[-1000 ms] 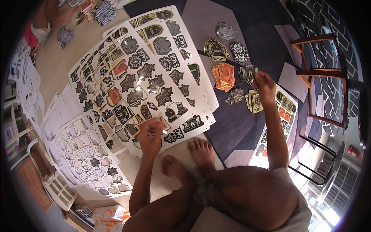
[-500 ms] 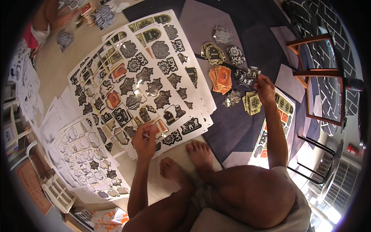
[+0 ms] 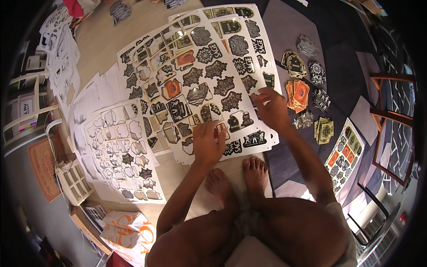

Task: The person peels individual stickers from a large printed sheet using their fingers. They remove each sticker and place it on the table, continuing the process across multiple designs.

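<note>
Printed die-cut sticker sheets [image 3: 284, 133] lie stacked before me, covered with black-and-white, green and orange stickers, some places cut out. My left hand [image 3: 207, 141] rests palm down on the top sheet's near part, fingers bent and thumb apart, beside a small orange sticker [image 3: 219, 129]. Above the stack's right edge hangs my right hand [image 3: 272, 109], fingers loosely curved and apart, with nothing visible in them. Sorted piles lie to its right: orange card-shaped stickers [image 3: 298, 95], arched dark green ones [image 3: 294, 64], black-and-white ones [image 3: 321, 99] and green rectangular ones [image 3: 324, 131].
Used sheets with cut-outs [image 3: 120, 151] spread on the left. Another sticker sheet [image 3: 344, 155] lies on the dark patterned rug at right. A wooden chair frame [image 3: 393, 116] stands at far right, a white-and-orange bag [image 3: 126, 233] at lower left. My feet [image 3: 255, 175] are close to the stack.
My right hand has come left from the black-and-white pile to the sheets, and the sticker it held is gone from it. My left hand has lowered from a pinch onto the sheet. The view has shifted.
</note>
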### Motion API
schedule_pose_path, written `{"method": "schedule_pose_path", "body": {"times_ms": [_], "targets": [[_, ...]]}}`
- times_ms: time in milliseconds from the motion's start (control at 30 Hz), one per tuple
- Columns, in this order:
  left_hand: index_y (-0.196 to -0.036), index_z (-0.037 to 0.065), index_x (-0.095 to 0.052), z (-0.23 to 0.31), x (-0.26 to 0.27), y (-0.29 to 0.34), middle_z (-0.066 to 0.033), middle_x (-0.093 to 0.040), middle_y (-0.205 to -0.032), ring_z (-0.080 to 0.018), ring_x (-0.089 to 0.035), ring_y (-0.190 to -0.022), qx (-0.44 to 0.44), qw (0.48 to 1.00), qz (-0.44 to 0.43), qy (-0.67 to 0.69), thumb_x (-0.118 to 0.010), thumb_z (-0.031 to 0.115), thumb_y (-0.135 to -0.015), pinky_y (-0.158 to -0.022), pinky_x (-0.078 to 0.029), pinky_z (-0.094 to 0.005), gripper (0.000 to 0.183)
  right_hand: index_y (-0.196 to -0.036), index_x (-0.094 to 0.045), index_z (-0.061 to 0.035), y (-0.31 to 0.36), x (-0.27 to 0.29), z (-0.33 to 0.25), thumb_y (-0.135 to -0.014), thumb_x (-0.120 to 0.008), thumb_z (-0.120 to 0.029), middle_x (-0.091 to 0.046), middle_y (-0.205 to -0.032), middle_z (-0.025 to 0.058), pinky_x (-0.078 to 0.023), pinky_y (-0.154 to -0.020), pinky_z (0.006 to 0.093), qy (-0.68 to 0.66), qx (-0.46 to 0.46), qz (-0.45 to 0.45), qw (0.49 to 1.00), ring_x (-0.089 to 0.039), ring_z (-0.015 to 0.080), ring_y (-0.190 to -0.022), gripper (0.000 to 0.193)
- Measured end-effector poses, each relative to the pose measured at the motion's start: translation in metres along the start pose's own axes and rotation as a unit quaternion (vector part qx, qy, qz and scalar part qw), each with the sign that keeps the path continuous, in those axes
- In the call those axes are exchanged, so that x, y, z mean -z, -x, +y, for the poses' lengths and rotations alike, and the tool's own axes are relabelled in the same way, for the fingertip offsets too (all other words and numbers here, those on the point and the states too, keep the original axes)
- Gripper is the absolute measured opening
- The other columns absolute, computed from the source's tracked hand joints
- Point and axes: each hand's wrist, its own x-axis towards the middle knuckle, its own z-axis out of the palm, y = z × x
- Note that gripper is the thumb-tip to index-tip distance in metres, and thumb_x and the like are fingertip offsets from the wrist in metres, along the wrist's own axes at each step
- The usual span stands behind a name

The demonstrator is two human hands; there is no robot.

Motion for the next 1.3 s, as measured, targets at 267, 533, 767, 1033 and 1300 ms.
{"method": "schedule_pose_path", "body": {"times_ms": [267, 533, 767, 1033, 1300], "targets": [[-0.113, 0.0, -0.064, 0.0, 0.0, 0.006, -0.0191, -0.066, -0.102, -0.0324, -0.064, -0.087, 0.06, 0.998, -0.018, 0.028, -0.075, 0.011, -0.086, -0.078, -0.053, -0.0417, 0.031, -0.106, -0.06, 0.0097, 0.007, -0.029, -0.038, -0.083, -0.077, -0.038, -0.068, -0.081, 0.0242, -0.056, -0.076, 0.0453, 0.071, -0.07, -0.07, 0.993, -0.07, 0.0383, -0.08, 0.055], [-0.109, -0.002, -0.062, -0.005, -0.005, 0.006, -0.0148, -0.065, -0.092, -0.0294, -0.062, -0.083, 0.1, 0.987, 0.03, 0.123, -0.073, 0.012, -0.087, -0.075, -0.051, -0.0425, 0.028, -0.076, -0.064, 0.0004, 0.006, -0.042, -0.016, -0.089, -0.074, -0.033, -0.063, -0.073, 0.0127, -0.047, -0.062, 0.0374, -0.036, -0.073, -0.108, 0.991, -0.058, 0.0231, -0.063, 0.037], [-0.105, -0.003, -0.065, 0.002, -0.005, -0.002, -0.0104, -0.067, -0.073, -0.0262, -0.066, -0.07, 0.222, 0.961, 0.056, 0.158, -0.069, 0.019, -0.093, -0.067, -0.053, -0.0367, 0.025, -0.113, -0.057, 0.0014, 0.038, -0.043, -0.003, -0.097, -0.063, -0.019, -0.064, -0.1, 0.0064, -0.048, -0.082, 0.0336, -0.455, -0.183, -0.235, 0.839, -0.059, 0.0143, -0.091, 0.027], [-0.087, -0.003, -0.062, 0.009, -0.004, -0.001, -0.01, -0.066, -0.066, -0.0174, -0.061, -0.057, 0.279, 0.952, 0.003, 0.128, -0.066, 0.02, -0.096, -0.056, -0.047, -0.0327, 0.025, -0.124, -0.057, 0.0053, 0.053, -0.062, -0.013, -0.099, -0.06, -0.02, -0.068, -0.109, 0.0128, -0.049, -0.083, 0.0329, -0.313, -0.103, -0.165, 0.93, -0.062, 0.0157, -0.094, 0.036], [-0.073, 0.002, -0.057, -0.013, -0.001, -0.016, 0.0041, -0.047, -0.056, -0.0035, -0.04, -0.05, 0.375, 0.854, -0.054, 0.357, -0.065, 0.029, -0.1, -0.046, -0.032, -0.0259, 0.038, -0.117, -0.063, 0.0038, 0.04, -0.048, -0.024, -0.093, -0.07, -0.008, -0.069, -0.11, 0.0105, -0.058, -0.086, 0.0349, -0.563, -0.3, -0.212, 0.74, -0.068, 0.0181, -0.093, 0.028]]}}
